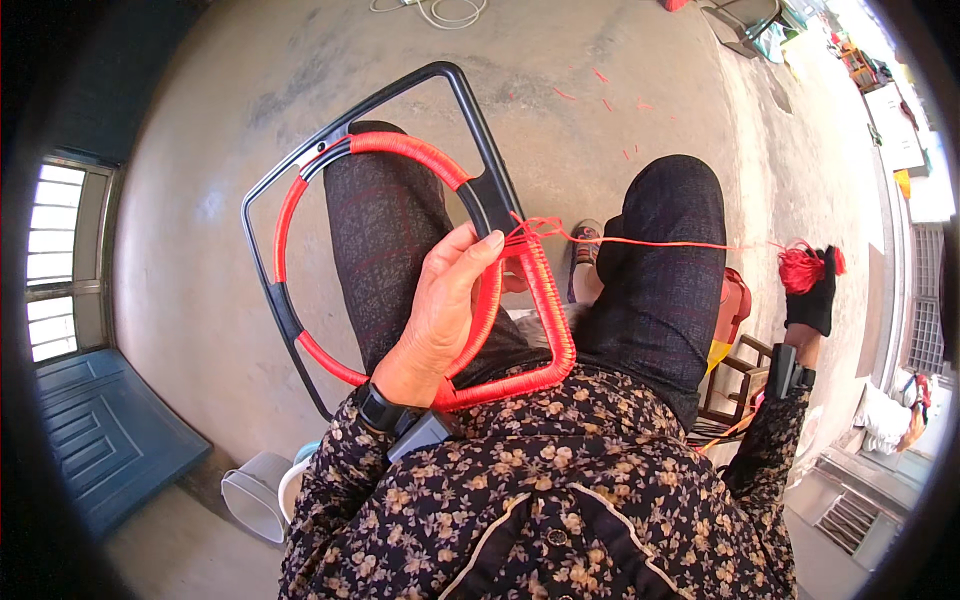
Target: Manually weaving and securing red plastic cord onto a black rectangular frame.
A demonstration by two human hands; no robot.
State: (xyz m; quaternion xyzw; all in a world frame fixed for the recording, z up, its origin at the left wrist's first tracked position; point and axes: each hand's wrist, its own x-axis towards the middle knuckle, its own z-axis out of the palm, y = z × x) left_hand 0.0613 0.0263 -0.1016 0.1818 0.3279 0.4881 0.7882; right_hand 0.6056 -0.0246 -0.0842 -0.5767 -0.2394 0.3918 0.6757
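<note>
A blue door panel is seen at lower left on the concrete floor. A white bucket stands nearby. Red cord scraps are scattered ahead, beside coiled white cable.

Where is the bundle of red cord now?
The bundle of red cord is at the right of the head view, held in the gloved right hand, out beyond the right knee.

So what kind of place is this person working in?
Probably a home yard or small open workshop: bare concrete floor, a blue door, and a black frame being wound with red cord.
</note>
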